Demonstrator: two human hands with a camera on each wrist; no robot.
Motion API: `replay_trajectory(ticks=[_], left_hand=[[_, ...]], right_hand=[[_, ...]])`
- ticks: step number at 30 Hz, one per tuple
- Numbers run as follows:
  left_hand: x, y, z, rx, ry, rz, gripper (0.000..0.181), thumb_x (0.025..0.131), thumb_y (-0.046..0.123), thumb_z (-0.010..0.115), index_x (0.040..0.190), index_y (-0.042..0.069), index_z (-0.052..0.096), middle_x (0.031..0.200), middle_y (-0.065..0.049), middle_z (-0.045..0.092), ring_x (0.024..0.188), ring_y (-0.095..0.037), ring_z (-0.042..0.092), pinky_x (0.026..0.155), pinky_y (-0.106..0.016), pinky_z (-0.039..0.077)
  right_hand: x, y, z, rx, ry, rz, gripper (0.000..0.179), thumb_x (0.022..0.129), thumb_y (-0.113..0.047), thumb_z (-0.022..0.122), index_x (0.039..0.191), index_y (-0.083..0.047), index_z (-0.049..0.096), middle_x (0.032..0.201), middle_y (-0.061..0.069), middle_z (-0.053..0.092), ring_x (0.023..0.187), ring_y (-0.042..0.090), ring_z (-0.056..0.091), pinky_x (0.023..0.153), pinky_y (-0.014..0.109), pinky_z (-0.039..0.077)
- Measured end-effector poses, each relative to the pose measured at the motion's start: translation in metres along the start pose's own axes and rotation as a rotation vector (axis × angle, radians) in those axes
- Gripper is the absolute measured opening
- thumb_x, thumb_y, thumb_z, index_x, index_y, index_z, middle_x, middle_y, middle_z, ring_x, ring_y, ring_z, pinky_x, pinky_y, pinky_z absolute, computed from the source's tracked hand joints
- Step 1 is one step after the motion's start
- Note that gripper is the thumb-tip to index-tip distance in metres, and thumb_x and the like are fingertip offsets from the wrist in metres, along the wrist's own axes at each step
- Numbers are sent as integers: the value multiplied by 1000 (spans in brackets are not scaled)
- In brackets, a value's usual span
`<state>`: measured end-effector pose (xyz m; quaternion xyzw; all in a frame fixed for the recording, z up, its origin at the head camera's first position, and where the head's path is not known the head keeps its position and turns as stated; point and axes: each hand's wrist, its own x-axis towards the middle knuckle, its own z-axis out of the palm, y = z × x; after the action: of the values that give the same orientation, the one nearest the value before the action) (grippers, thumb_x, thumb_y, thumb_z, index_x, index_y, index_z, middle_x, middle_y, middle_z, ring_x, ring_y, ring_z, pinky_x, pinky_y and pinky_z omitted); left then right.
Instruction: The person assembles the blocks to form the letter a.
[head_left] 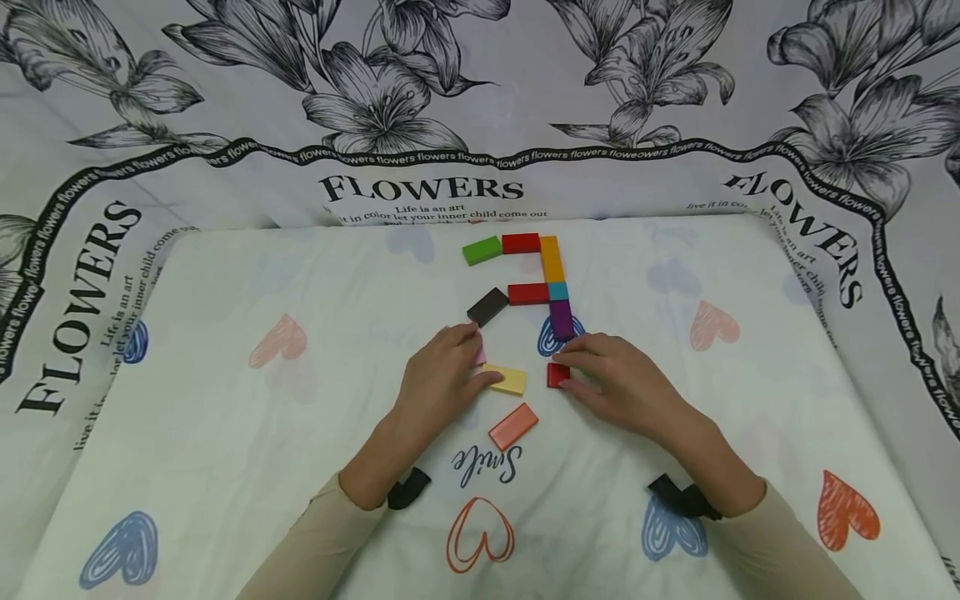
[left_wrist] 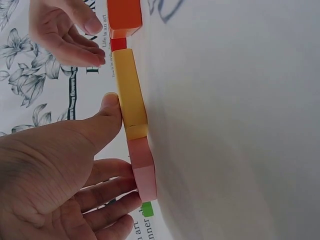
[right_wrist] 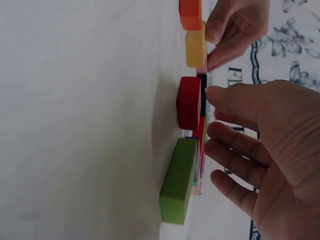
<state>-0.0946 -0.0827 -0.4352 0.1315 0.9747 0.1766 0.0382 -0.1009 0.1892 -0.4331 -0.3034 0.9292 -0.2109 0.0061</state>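
Wooden blocks lie flat on the white cloth. In the head view my left hand (head_left: 441,372) touches a yellow block (head_left: 512,381) with its thumb, while its fingertips rest against a pink block (left_wrist: 143,170), seen end to end with the yellow one in the left wrist view. My right hand (head_left: 619,380) is beside a short red block (head_left: 555,375), thumb and fingers spread near its edge; contact is unclear. A green block (right_wrist: 178,182) lies below that hand in the right wrist view, hidden by it in the head view. An orange-pink block (head_left: 513,427) lies nearer me.
Further off, a bent line joins a green block (head_left: 482,250), red block (head_left: 521,242), orange block (head_left: 551,259), blue block (head_left: 557,291), purple block (head_left: 561,319) and second red block (head_left: 528,293). A black block (head_left: 488,307) angles off its left end. Flower-printed fabric (head_left: 420,196) stands behind.
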Motion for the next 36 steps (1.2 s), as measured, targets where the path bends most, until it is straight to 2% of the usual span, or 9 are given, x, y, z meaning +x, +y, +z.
replay_trajectory(ticks=[5,13,17,24,29,36], left_hand=[[0,-1,0,4,2,1,63,91,46,82,140,7,69,151,-11,64,139,-31,62,109,-44,58],[1,0,1,18,-3,2,59,90,44,83,136,8,71,150,-12,64,139,-32,61,110,-46,57],[1,0,1,18,-2,7,60,90,45,83,136,8,71,150,-11,64,139,-30,62,110,-44,58],[1,0,1,26,-2,4,60,90,45,83,136,9,71,151,-10,64,139,-30,62,109,-44,58],[1,1,1,23,0,2,60,90,45,83,137,9,71,150,-10,64,139,-30,62,109,-44,58],[1,-1,1,31,11,10,59,90,45,83,135,9,72,149,-10,65,137,-29,62,107,-43,59]], right_hand=[[7,-4,4,-43,-39,-44,35,84,-24,91,116,-13,82,112,3,78,106,23,72,99,45,61],[9,-2,6,-66,-61,-61,35,84,-24,91,116,-13,83,109,2,79,105,23,72,102,46,60],[11,0,8,-47,-21,-43,31,87,-24,89,116,-13,83,109,3,79,104,23,73,100,46,61],[12,1,8,-8,87,46,30,88,-22,88,116,-12,82,107,7,79,100,25,74,90,45,65],[13,2,10,-25,102,88,32,88,-22,87,118,-10,82,109,9,80,101,27,75,89,45,65],[16,4,12,-76,122,91,35,87,-25,88,118,-10,82,109,10,81,100,28,76,89,46,64]])
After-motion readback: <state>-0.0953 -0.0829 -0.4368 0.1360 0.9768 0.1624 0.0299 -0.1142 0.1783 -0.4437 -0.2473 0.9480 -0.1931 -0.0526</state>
